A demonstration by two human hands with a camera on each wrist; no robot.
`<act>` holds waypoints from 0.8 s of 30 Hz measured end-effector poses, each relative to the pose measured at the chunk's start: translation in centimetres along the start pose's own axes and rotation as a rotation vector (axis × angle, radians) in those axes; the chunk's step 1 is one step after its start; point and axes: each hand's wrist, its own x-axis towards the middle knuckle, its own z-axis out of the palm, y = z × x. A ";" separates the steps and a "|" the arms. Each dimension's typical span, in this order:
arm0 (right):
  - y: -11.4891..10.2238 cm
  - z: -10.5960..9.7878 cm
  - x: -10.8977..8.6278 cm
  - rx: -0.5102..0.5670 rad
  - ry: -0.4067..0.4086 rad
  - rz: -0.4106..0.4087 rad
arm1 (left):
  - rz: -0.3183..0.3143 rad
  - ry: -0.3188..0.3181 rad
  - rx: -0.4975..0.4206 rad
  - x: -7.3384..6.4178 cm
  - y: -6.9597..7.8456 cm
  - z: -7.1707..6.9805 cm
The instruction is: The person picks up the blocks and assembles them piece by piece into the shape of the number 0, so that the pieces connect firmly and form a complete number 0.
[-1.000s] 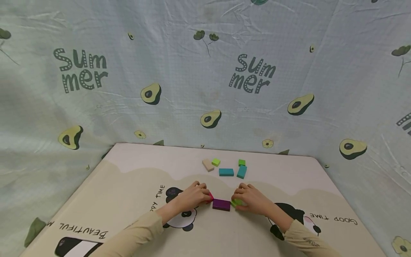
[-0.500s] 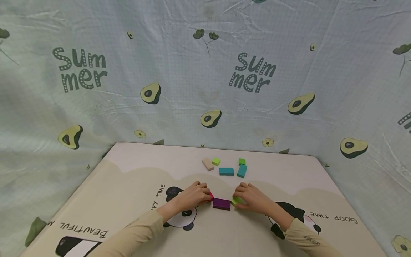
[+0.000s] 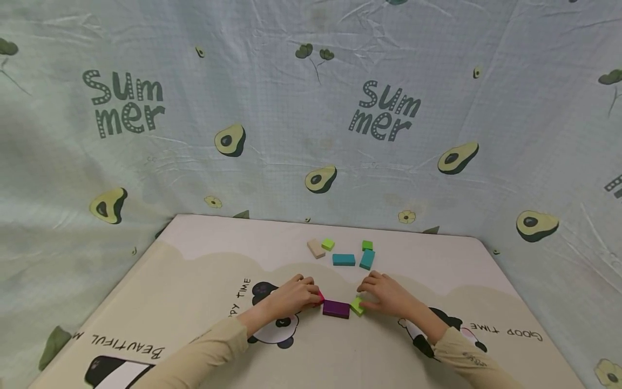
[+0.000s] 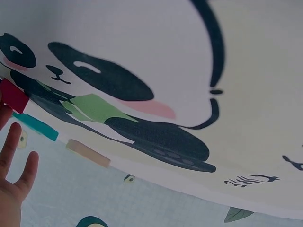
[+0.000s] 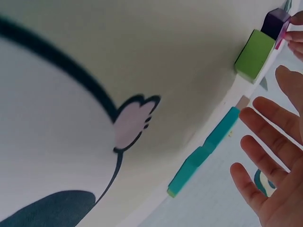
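Observation:
My left hand [image 3: 295, 294] pinches a red block [image 3: 319, 298], much of which lies under its fingers. A dark purple block [image 3: 336, 309] lies flat just right of the red one. At the purple block's right end sits a lime green block [image 3: 357, 306], turned at an angle. My right hand [image 3: 386, 294] is beside the green block, its fingers spread and holding nothing. In the right wrist view a gap shows between the fingertips and the green block [image 5: 254, 56]. The left wrist view shows the red block [image 4: 14, 96] at the fingers of the left hand.
Farther back on the panda-printed table [image 3: 218, 237] lie a beige block [image 3: 316, 248], two teal blocks [image 3: 343, 260] [image 3: 367, 259] and two small green blocks [image 3: 328, 245] [image 3: 367, 245]. A pale avocado-print cloth [image 3: 272, 108] hangs behind and at the sides.
My right hand has let go of the green block and moved slightly up and right, leaving more of it showing. My left hand and the red and purple blocks stay in place.

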 end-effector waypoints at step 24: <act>5.9 1.1 1.5 -0.151 0.097 0.177 | 0.009 -0.017 0.036 0.1 0.1 -0.3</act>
